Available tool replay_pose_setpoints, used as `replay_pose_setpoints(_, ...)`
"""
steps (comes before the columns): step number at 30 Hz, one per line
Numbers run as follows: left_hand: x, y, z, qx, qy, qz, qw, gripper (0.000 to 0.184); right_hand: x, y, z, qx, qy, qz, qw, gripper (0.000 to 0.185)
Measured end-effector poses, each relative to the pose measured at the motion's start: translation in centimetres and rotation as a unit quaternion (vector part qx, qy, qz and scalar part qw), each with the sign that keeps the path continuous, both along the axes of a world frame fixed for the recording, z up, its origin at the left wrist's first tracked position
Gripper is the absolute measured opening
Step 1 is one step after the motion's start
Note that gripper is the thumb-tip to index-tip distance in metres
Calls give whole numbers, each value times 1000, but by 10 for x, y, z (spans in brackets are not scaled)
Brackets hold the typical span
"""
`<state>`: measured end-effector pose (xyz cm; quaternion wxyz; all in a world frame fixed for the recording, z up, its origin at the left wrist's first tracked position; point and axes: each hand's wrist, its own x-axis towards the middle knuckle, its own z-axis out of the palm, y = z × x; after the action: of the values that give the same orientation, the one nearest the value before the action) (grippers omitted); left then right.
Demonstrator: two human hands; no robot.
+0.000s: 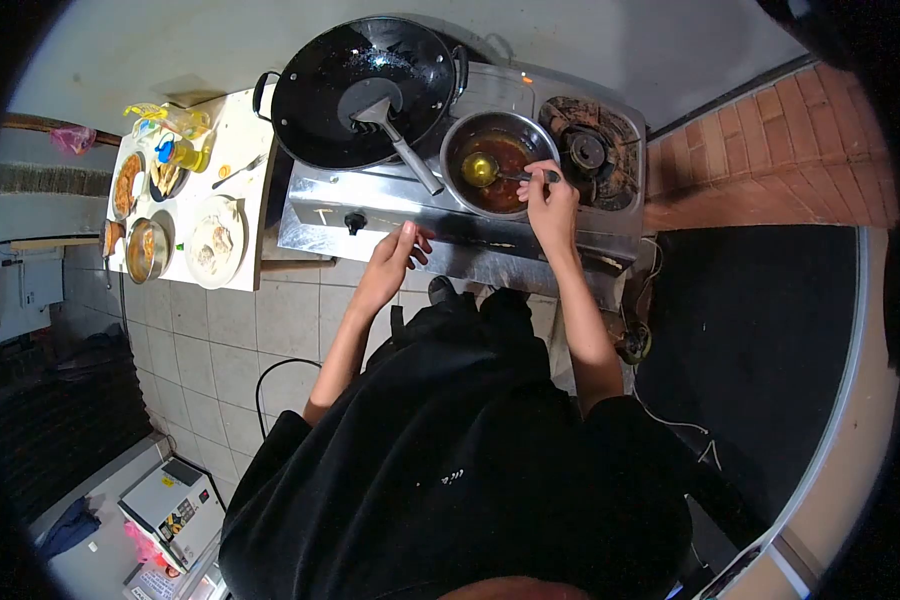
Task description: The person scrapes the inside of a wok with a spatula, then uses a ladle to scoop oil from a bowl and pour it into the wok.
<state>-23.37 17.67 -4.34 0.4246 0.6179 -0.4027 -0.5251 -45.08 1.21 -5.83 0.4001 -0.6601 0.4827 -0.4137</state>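
My right hand [548,200] is closed around the dark handle of a ladle [480,170]. The ladle's bowl, with yellowish liquid in it, sits inside a round metal pot [453,193] of reddish-brown liquid. Just in front of the stove's front edge, my left hand [395,262] hangs with loosely bent fingers and holds nothing. A big black wok [315,125] stands left of the pot. Resting in the wok is a metal spatula [400,145], its handle sticking out over the rim towards me.
A bare gas burner [587,150] lies right of the pot on the steel stove [420,215]. The white table [245,130] at left carries a plate of white powder [213,243], a metal bowl [147,250], an oil bottle [188,155] and a fork [238,172]. A brick ledge [770,150] borders the right.
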Motion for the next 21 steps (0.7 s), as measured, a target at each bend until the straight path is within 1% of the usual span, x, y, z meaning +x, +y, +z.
replay_pose_setpoints(2, 1, 0, 1, 1, -1, 1, 1000, 59, -1, -1, -1, 8, -10, -1, 1000, 12)
replay_pose_setpoints(4, 1, 1, 2, -3, 16, 16, 1000, 55, -3, -2, 0, 21, -23, -8, 999, 12)
replay_pose_setpoints(8, 3, 1, -1, -1, -3, 0, 1000, 59, -6, -4, 9, 23, -49, -10, 998, 12)
replay_pose_setpoints(18, 5, 0, 0, -7, 13, 3, 1000, 59, -8, -24, 59, -10, -48, 9, 999, 15)
replay_pose_setpoints(21, 8, 2, -1, -13, 23, 11, 1000, 58, -3, -34, 76, -12, -36, 31, 999, 18)
